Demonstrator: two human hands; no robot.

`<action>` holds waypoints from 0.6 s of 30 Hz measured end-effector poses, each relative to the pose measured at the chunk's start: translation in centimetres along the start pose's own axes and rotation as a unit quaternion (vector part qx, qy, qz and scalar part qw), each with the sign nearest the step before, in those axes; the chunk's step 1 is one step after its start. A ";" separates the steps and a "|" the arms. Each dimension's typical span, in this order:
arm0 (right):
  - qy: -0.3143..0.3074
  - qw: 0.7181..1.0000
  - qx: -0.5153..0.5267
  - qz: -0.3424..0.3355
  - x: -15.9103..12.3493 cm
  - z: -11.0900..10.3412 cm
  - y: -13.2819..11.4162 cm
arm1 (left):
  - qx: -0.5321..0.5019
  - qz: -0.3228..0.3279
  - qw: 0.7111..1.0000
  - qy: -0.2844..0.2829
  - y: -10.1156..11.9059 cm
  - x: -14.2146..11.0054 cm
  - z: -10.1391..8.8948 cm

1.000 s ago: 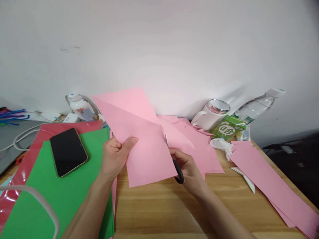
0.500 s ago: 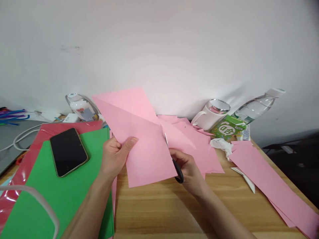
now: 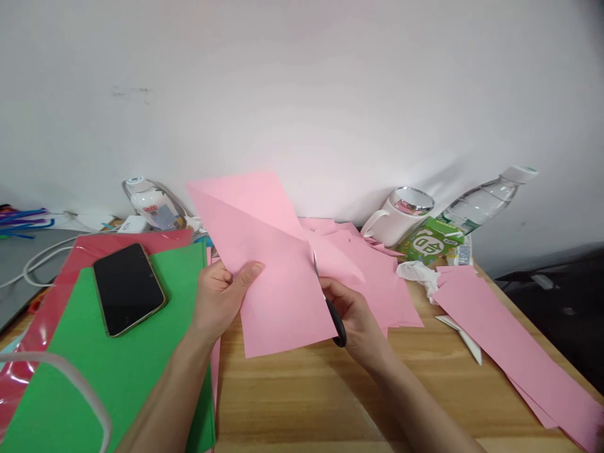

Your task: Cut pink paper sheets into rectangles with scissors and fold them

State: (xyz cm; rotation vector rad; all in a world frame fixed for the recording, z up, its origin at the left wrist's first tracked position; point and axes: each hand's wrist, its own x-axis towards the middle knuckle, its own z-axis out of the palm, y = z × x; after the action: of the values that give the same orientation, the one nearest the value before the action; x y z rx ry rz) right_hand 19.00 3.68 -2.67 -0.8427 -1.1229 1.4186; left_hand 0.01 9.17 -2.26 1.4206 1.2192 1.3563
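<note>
A sheet of pink paper (image 3: 283, 296) is raised over the table, its left edge pinched in my left hand (image 3: 221, 299), thumb on top. My right hand (image 3: 353, 321) grips black-handled scissors (image 3: 338, 324), whose blade shows at the sheet's right side, in a cut. To the right of the blade a cut flap of the paper curls away. Part of the scissors is hidden by the paper and my fingers. More pink pieces (image 3: 396, 296) lie spread out behind my right hand.
Pink strips (image 3: 509, 346) lie at the right, beside a crumpled tissue (image 3: 419, 274). At the back stand a white mug (image 3: 399, 220), a green packet (image 3: 431, 240) and a leaning clear bottle (image 3: 491, 198). A phone (image 3: 128, 289) rests on green paper (image 3: 75, 377) at left, near a small bottle (image 3: 153, 204).
The far end of the pink sheet has shifted slightly right and down, and the flap's tip has drawn a little left. Both hands keep their hold, almost in place.
</note>
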 end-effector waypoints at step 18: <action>0.007 1.000 0.009 0.010 0.0 0.0 0.1 | -0.004 -0.012 1.000 0.009 -0.1 -0.1 -0.1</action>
State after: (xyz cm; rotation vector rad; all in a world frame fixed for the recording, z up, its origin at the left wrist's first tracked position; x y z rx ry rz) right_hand 18.97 3.68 -2.82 -0.8525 -1.0919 1.4358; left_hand -0.06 9.12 -2.34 1.3861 1.2368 1.3602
